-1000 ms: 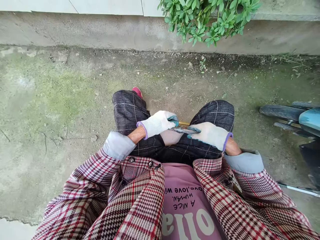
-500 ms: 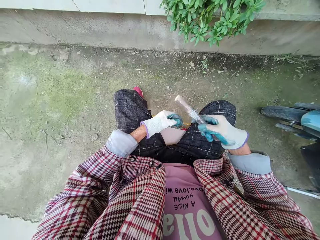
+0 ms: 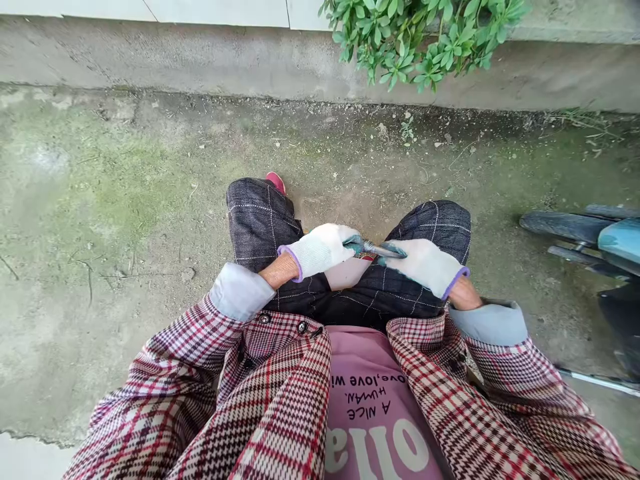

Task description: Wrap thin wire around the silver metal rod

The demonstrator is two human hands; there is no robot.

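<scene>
A stick (image 3: 373,250) wrapped with something thin and silvery, like wire or clear film, lies nearly level between my two gloved hands over my lap. My left hand (image 3: 329,248), in a white glove with blue-green coated fingers, closes round its left end and hides that end. At the other side my right hand (image 3: 423,263), in a matching glove, grips the stick with its thumb along it. Only a short wrapped length shows between the hands. Below them a pale, flat patch (image 3: 347,272) shows between my thighs; I cannot tell what it is.
My knees in dark checked trousers (image 3: 434,217) flank the hands. A low concrete wall (image 3: 200,60) runs along the far side, with a leafy green plant (image 3: 425,40) hanging over it. A wheeled vehicle (image 3: 565,227) stands at the right on the dirt ground (image 3: 140,180).
The stick has swung down from a raised slant to nearly level. My right hand has moved left and turned over, and my left hand has taken hold of the other end.
</scene>
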